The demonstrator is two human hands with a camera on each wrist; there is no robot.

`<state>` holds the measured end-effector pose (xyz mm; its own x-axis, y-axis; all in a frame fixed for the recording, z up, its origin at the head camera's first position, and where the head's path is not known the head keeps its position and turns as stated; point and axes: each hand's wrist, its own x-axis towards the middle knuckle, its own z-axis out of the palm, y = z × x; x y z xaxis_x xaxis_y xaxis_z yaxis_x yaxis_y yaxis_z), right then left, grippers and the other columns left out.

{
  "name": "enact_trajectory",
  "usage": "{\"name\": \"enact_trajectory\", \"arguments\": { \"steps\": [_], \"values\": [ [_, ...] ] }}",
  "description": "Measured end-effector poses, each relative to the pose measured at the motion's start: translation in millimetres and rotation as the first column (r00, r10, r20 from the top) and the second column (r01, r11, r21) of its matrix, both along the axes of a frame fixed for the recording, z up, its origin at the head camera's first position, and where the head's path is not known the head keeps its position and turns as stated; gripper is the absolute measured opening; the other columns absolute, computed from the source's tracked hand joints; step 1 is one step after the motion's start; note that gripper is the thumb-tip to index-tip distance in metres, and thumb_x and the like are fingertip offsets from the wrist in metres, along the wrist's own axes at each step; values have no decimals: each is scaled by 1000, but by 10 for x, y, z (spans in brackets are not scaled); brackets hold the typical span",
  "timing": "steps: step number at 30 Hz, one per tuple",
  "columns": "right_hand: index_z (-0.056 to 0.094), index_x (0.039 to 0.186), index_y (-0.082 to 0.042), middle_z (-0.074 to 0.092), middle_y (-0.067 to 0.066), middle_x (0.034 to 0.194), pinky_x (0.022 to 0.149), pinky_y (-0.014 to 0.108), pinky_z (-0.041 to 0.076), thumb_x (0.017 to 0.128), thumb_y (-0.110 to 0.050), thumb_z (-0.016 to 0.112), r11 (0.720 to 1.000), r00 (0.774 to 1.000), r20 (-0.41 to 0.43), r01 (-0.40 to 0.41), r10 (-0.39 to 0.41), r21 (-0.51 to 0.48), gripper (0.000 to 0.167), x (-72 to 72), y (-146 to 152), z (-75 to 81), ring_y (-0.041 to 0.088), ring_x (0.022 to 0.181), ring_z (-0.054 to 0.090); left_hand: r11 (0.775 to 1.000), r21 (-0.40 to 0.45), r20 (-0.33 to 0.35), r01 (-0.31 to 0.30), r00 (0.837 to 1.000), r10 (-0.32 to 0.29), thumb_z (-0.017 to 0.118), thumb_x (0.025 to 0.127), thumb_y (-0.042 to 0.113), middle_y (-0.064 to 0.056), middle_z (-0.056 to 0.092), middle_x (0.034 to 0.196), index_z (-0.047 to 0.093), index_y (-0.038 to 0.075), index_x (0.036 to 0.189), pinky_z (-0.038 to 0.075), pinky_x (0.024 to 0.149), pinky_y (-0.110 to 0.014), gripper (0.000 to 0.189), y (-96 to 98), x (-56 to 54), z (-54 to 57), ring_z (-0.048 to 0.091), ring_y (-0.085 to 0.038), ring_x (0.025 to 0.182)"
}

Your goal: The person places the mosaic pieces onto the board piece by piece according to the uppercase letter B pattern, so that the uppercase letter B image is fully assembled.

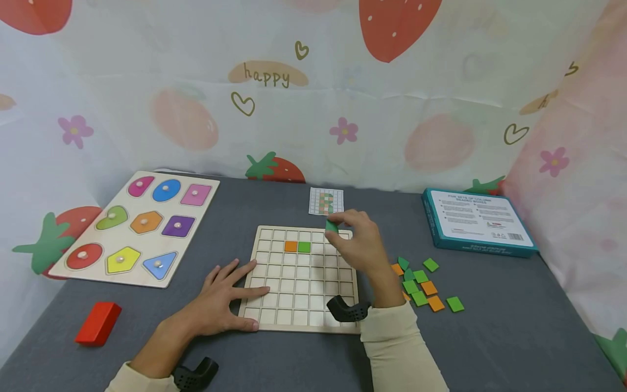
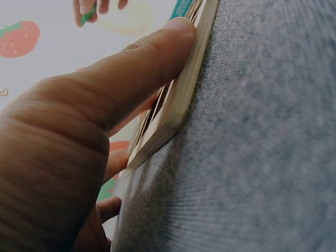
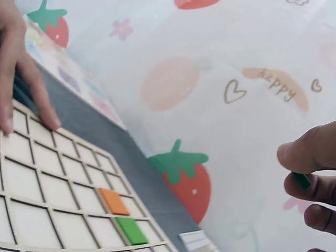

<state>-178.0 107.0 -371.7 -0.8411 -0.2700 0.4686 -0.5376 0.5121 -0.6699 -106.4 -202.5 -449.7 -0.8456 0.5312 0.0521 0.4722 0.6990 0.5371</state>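
A wooden grid board (image 1: 280, 300) lies on the table, with an orange tile (image 1: 291, 246) and a green tile (image 1: 304, 247) side by side in its second row. My right hand (image 1: 360, 242) pinches a darker green tile (image 1: 331, 225) between thumb and finger, above the board's far right part. In the right wrist view that green piece (image 3: 301, 180) shows only as a narrow edge. With fingers spread, my left hand (image 1: 220, 299) rests on the board's left edge; its thumb (image 2: 152, 63) touches the near corner of the frame.
Loose green and orange tiles (image 1: 420, 276) lie right of the board. A printed pattern card (image 1: 326, 201) sits behind it. Far right is a teal box (image 1: 480, 222). On the left are a knobbed shape puzzle (image 1: 183, 223) and a red block (image 1: 98, 324).
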Motion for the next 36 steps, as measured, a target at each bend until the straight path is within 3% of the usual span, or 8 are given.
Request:
{"name": "enact_trajectory", "arguments": {
  "steps": [12, 24, 30, 36],
  "values": [
    [70, 112, -2, 65, 6, 103, 77, 42, 42, 85, -6, 73, 1000, 995, 97, 18, -18, -5, 27, -162, -116, -356, 31, 95, 53, 1000, 0, -3, 1, 1000, -1, 70, 75, 65, -11, 26, 156, 60, 29, 135, -1, 104, -65, 70, -8, -11, -22, 10, -46, 140],
    [70, 115, -4, 64, 5, 107, 77, 44, 46, 89, -11, 70, 1000, 959, 284, 3, -9, 24, 27, -220, -132, -576, 29, 98, 53, 1000, -9, 11, -8, 1000, 8, 70, 75, 66, -11, 26, 156, 60, 28, 135, -1, 104, -65, 71, 5, -5, -9, 10, -45, 140],
    [71, 112, -3, 64, 8, 106, 78, 44, 45, 88, -11, 71, 999, 959, 282, 4, -17, 46, 26, -247, -158, -635, 28, 95, 53, 1000, -8, 16, -12, 1000, 13, 71, 75, 65, -11, 26, 156, 61, 28, 134, -2, 104, -65, 71, 14, 0, 8, 10, -46, 140],
    [72, 109, -1, 64, 8, 97, 93, 50, 37, 87, -8, 72, 996, 973, 229, -9, -13, 94, 23, -283, -185, -684, 27, 89, 56, 1000, -7, 3, -8, 1000, 8, 71, 75, 64, -11, 27, 155, 61, 29, 134, -1, 104, -65, 70, 4, 1, -1, 11, -46, 140]
  ]
}}
